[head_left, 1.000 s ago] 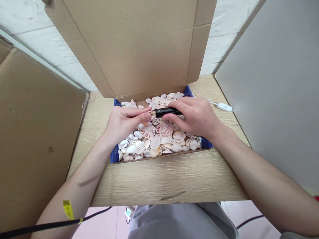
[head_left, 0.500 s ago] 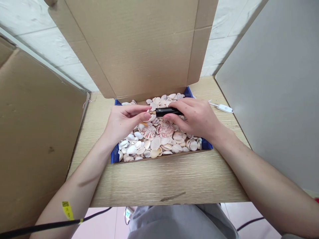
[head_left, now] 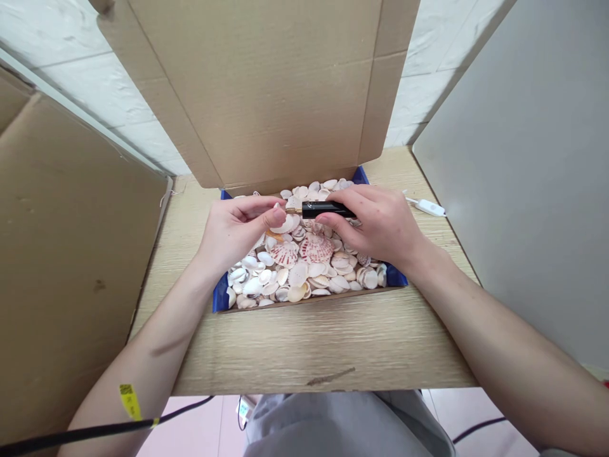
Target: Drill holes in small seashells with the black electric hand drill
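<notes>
Two bare hands meet over an open box. The fingers of the left hand [head_left: 235, 231] are pinched together at thumb and forefinger on a small pale piece, seemingly shell [head_left: 278, 206], mostly hidden by the fingertips. That grip probably leaves its edge bare on the side facing the tool. The fingers of the right hand [head_left: 383, 219] are clamped around a glossy black cylindrical tool [head_left: 318, 209] — held level like a thick pen, perhaps for steadiness — with its slim brass-coloured tip [head_left: 294, 211] pointing left at the piece. Whether tip and piece touch, I cannot tell.

Beneath lies a loose layer of white and cream seashells [head_left: 298, 274], with a fan-shaped scallop shell streaked red [head_left: 317, 247] near the middle. They fill a shallow cardboard box with blue ends [head_left: 221, 296], whose walls seem to keep them together. Its plain brown cardboard lid [head_left: 271, 89] is raised at the back, leaving the contents within reach. The box sits on a pale wood-grain counter [head_left: 333, 336]; a white plastic cord switch [head_left: 431, 207] rests to its right.
</notes>
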